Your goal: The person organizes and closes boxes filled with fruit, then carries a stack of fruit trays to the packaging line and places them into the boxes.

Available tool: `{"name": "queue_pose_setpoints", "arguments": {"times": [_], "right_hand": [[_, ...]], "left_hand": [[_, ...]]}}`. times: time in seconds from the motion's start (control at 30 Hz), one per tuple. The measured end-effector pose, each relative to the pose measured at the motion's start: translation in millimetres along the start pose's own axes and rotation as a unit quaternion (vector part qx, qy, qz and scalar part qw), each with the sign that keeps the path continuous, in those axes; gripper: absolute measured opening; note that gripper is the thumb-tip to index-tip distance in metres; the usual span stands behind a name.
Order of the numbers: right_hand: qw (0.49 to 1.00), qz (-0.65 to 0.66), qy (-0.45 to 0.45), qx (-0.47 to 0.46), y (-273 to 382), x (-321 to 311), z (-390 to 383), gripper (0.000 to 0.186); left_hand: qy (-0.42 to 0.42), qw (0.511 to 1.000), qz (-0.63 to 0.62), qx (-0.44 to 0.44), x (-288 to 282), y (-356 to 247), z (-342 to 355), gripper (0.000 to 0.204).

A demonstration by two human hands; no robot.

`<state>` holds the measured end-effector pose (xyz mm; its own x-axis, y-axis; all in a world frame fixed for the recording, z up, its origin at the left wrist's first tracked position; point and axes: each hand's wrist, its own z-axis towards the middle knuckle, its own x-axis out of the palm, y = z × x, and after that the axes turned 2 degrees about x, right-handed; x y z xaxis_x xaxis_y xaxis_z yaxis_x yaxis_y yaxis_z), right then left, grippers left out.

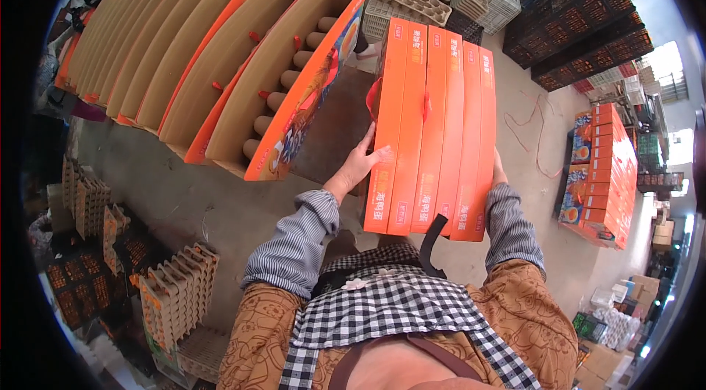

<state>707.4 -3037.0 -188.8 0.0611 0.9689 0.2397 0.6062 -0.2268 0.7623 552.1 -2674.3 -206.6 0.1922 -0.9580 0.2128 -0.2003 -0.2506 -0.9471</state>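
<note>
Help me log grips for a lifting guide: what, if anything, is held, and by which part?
A row of flat orange cardboard boxes, held by its outer sides between the left hand and the partly hidden right hand.

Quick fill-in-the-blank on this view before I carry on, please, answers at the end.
1. The boxes between the left hand and right hand are mainly ____ in colour.
2. The open boxes stand to the person's ____.
3. The apron has black and ____ checks.

Missing words: orange; left; white.
</note>
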Motion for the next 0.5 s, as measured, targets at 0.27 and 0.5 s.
{"name": "queue_pose_setpoints", "arguments": {"times": [0.27,0.5], "right_hand": [[0.989,0.098,0.053,0.094,-40,52,-62,0.056],[0.956,-0.174,-0.162,-0.174,1,-18,58,0.039]], "left_hand": [[0.079,0.997,0.001,-0.024,-56,-39,29,0.084],[-0.164,0.931,0.29,0.149,-70,-50,-72,0.052]]}}
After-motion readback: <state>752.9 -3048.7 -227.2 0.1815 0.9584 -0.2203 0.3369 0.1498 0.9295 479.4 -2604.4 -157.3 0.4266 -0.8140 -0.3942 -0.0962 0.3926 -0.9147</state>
